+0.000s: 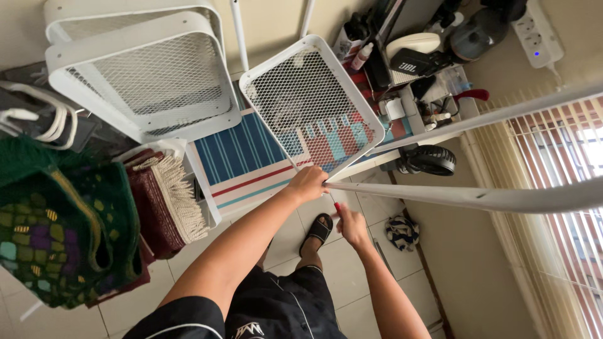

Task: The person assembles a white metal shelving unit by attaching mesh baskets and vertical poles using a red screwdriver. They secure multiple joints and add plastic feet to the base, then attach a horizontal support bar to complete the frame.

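My left hand point(308, 183) grips the near corner of a white mesh tray point(276, 66), where a long white metal pole point(477, 198) meets it. The tray is tilted up on its side. My right hand point(352, 225) is closed around a small red-handled tool point(337, 206), held just below that joint. A second white pole point(490, 116) runs from the tray's right edge towards the upper right.
Two more white mesh trays point(151, 75) are stacked at the upper left. Folded rugs point(69, 226) hang at the left. A striped mat point(245, 160) lies on the tiled floor. A shelf of clutter point(414, 69), a power strip point(534, 31) and window blinds point(559, 207) are at the right.
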